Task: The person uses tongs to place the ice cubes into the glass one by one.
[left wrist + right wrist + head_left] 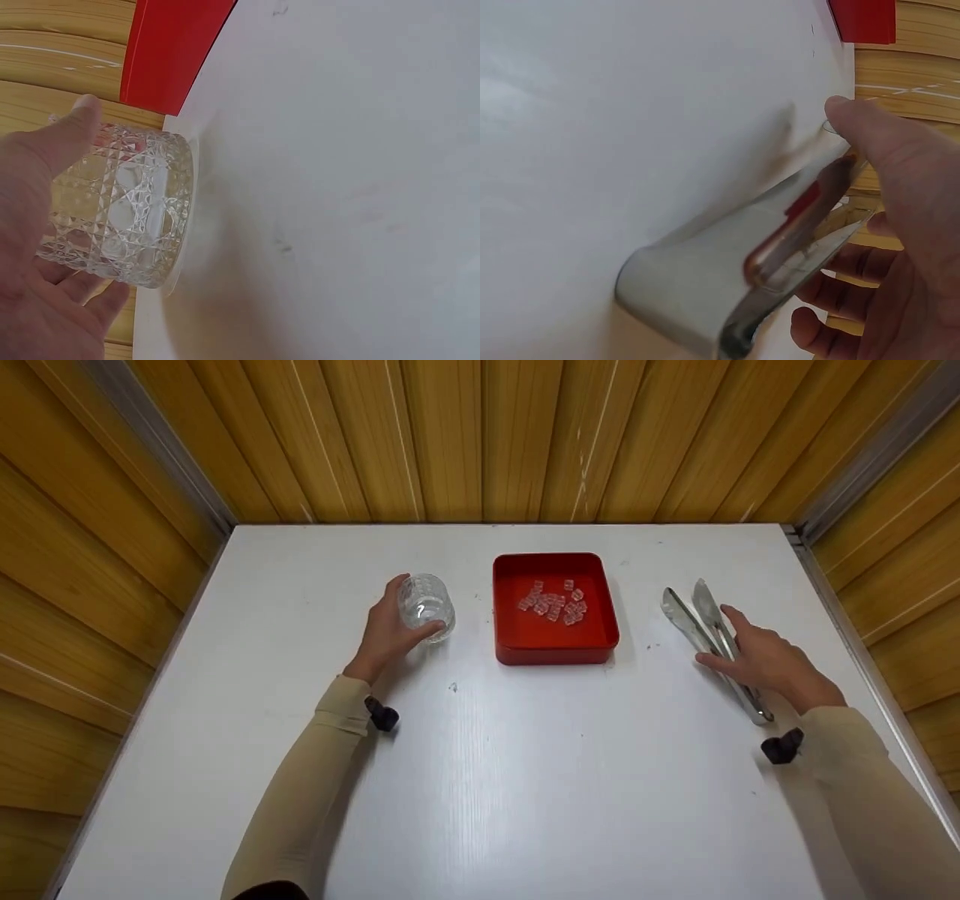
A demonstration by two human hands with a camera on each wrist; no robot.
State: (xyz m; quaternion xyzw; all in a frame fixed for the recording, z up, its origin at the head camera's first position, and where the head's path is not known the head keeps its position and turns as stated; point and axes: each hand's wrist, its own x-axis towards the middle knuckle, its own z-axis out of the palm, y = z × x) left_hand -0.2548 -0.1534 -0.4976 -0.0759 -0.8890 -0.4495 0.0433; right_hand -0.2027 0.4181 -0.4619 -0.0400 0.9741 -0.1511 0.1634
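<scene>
Head camera faces forward-down over both hands; sideways wrist close-ups share the red tray.

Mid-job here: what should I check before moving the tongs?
1. Left grip holding the glass: ok, wrapped round it.
2. Glass mouth facing up: ok.
3. Right grip secure on the tongs: cannot tell; it straddles them, but firm contact is unclear.
4. Tong tips spread: ok.
5. Clear cubes inside the red tray: ok.
6. Tongs over the cubes: not ok, they're right of the tray.
</scene>
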